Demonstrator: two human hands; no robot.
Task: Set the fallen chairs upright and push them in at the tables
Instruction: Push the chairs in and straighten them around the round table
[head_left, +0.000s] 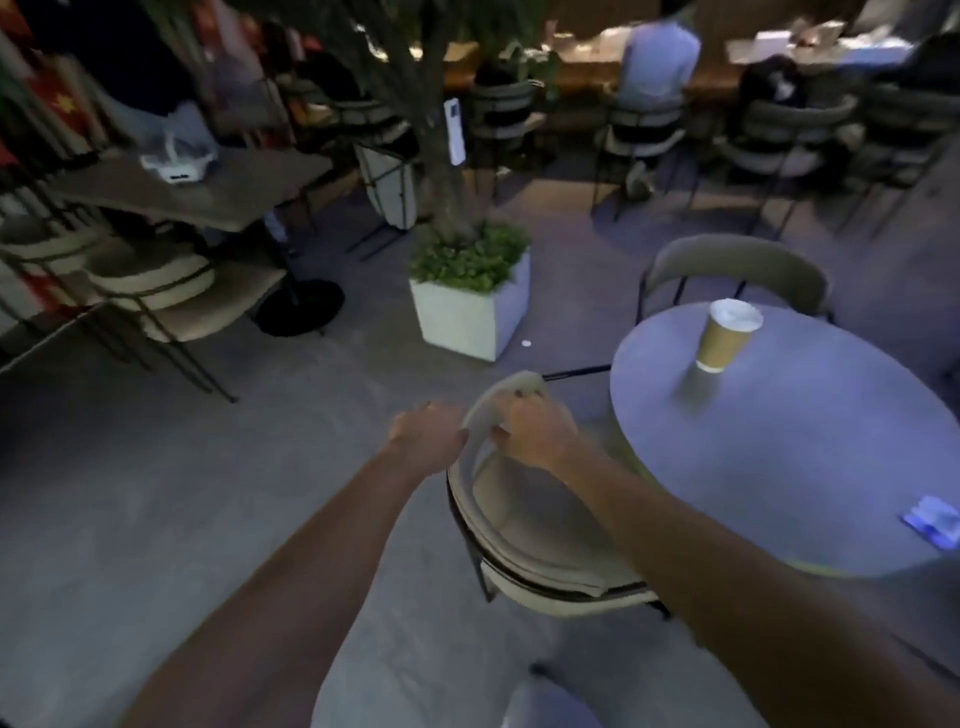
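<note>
A beige cushioned chair (524, 525) with a dark metal frame stands beside the round grey table (810, 467), its seat partly under the table's left edge. Its curved backrest rises toward me. My right hand (535, 431) grips the top of the backrest, fingers curled over it. My left hand (428, 434) holds the backrest's left end; its fingers are hidden behind the rest. A second chair (732, 270) of the same kind stands upright at the table's far side.
A paper cup (724, 335) and a small blue-white object (932, 522) sit on the round table. A white planter (467, 312) with a tree stands beyond the chair. More chairs (156, 291) and a rectangular table (208, 187) are at left. Seated people fill the back.
</note>
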